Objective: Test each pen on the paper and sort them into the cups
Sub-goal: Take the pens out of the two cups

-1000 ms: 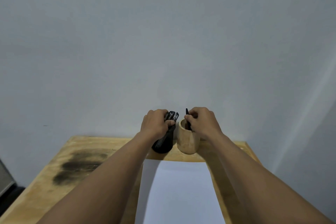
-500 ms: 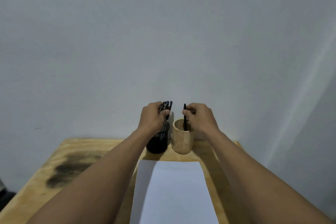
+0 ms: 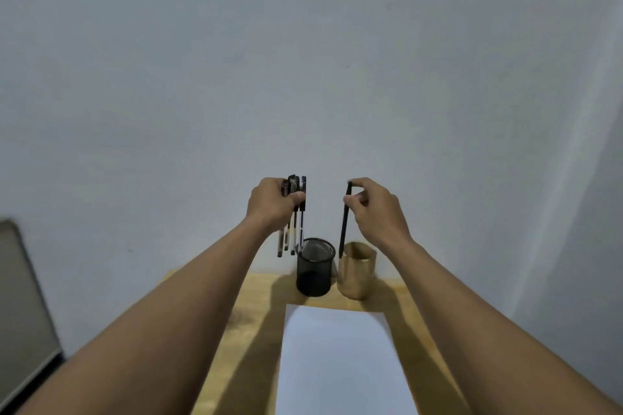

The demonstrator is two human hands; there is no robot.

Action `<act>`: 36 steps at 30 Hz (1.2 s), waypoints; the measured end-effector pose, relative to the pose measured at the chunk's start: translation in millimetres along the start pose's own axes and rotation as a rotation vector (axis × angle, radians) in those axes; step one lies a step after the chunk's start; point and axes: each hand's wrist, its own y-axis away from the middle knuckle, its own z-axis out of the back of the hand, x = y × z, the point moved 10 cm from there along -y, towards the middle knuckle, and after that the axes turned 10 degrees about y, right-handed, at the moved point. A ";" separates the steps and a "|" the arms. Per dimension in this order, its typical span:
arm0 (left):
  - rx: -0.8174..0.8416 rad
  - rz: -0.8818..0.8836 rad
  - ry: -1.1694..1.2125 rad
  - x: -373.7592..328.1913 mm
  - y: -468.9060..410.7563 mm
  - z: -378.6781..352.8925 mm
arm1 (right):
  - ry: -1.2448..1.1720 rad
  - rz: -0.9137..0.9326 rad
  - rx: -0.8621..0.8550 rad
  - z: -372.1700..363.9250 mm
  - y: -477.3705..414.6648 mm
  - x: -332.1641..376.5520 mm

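Wooden table at the bottom of the head view, and closest to us a white sheet of paper lies flat on it, running between the two forearms. Just past the far edge of the paper stand the two cups, side by side and nearly touching: a black mesh cup on the left, a wooden cup on the right, both upright.

Up above them, both hands are busy. The left hand is clenched round a bundle of pens, gripping them near their tops; they hang straight down, tips clear of the table, level with and just left of the mesh cup's rim. The right hand pinches a single black pen near its top between thumb and fingers. That pen hangs nearly upright, its lower end down at the left edge of the wooden cup's rim. Whether the tip is inside the cup, I cannot tell.

Behind it all, a plain pale wall, and a grey panel leans in at the far left edge.
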 end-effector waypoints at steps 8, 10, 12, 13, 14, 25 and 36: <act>0.135 0.260 -0.055 64.3 35.6 63.7 | -0.012 0.038 0.195 -56.6 46.6 55.1; 0.170 0.323 -0.084 82.7 51.5 74.1 | 0.005 0.052 0.272 -84.9 63.3 66.1; 0.194 0.381 -0.118 104.4 63.9 85.3 | 0.011 0.041 0.344 -114.1 78.9 73.8; 0.202 0.409 -0.138 115.4 68.5 91.9 | 0.014 0.028 0.379 -128.5 86.0 77.1; 0.210 0.437 -0.160 126.2 72.9 98.2 | 0.020 0.015 0.413 -142.7 92.7 79.7; 0.235 0.597 -0.341 233.1 93.6 130.8 | 0.238 -0.082 0.554 -262.4 149.3 76.0; 0.143 0.460 -0.509 238.4 92.2 140.7 | 0.339 0.033 0.525 -276.5 166.2 88.8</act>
